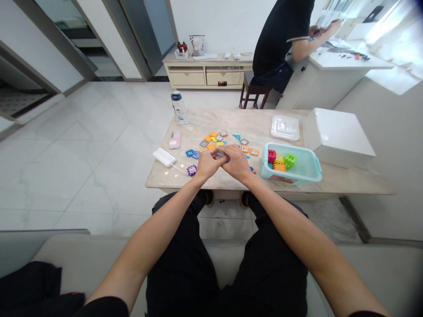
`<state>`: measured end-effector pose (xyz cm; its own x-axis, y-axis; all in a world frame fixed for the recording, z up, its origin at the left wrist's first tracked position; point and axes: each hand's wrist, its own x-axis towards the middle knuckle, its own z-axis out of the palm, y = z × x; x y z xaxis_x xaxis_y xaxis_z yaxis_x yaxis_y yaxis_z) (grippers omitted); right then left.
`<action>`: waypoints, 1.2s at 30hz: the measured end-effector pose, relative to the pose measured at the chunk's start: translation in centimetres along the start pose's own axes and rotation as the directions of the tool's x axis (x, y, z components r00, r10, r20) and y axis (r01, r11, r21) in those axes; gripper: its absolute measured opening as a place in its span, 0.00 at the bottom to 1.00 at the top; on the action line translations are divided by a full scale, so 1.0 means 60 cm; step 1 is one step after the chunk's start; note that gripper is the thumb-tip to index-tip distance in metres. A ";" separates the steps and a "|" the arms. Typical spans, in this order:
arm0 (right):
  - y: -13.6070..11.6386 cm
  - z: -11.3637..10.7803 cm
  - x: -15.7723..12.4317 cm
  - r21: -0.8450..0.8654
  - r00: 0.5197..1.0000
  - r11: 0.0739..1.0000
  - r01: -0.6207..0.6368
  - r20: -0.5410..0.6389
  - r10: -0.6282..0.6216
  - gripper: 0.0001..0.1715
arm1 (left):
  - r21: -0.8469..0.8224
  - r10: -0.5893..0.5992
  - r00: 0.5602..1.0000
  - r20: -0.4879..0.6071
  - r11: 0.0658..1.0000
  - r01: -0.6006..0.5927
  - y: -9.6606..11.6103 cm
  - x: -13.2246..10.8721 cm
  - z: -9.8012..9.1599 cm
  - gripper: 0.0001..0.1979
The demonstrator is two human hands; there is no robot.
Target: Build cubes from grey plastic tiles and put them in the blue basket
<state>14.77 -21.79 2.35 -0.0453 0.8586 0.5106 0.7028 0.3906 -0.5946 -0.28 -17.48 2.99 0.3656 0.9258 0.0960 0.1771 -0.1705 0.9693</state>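
Observation:
My left hand point(207, 164) and my right hand point(235, 162) meet over the near middle of the marble table point(346, 182). Both are closed together on a small grey toy piece point(220, 154) between the fingertips. Several flat colourful interlocking toy pieces point(214, 138) lie scattered just beyond my hands. A purple piece point(191, 170) lies beside my left hand. To the right stands a light blue plastic bin point(307, 169) holding assembled red, orange and green cubes point(280, 161).
The bin's clear lid point(284, 127) and a white box point(337, 135) sit at the right. A water bottle point(179, 107), a pink packet point(175, 140) and a white object point(164, 157) are on the left. Another person point(284, 39) works at a white counter behind.

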 end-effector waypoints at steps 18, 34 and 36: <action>0.006 -0.022 -0.002 -0.186 0.997 0.982 -0.031 0.063 0.043 0.30 | 0.014 0.066 0.998 -0.006 0.998 -0.066 0.002 -0.007 0.001 0.12; -0.003 -0.036 0.003 -0.162 0.995 0.986 0.035 0.097 -0.019 0.30 | 0.015 0.074 0.997 -0.003 0.997 -0.074 0.015 -0.014 0.002 0.12; -0.005 -0.035 0.004 -0.158 0.996 0.987 0.028 0.092 -0.014 0.30 | 0.029 0.077 0.997 -0.012 0.997 -0.076 0.018 -0.013 0.001 0.12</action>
<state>16.05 -22.39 3.95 -0.1200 0.8801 0.4594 0.8047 0.3572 -0.4742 -0.29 -18.42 3.97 0.3671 0.9140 0.1728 0.1747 -0.2502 0.9523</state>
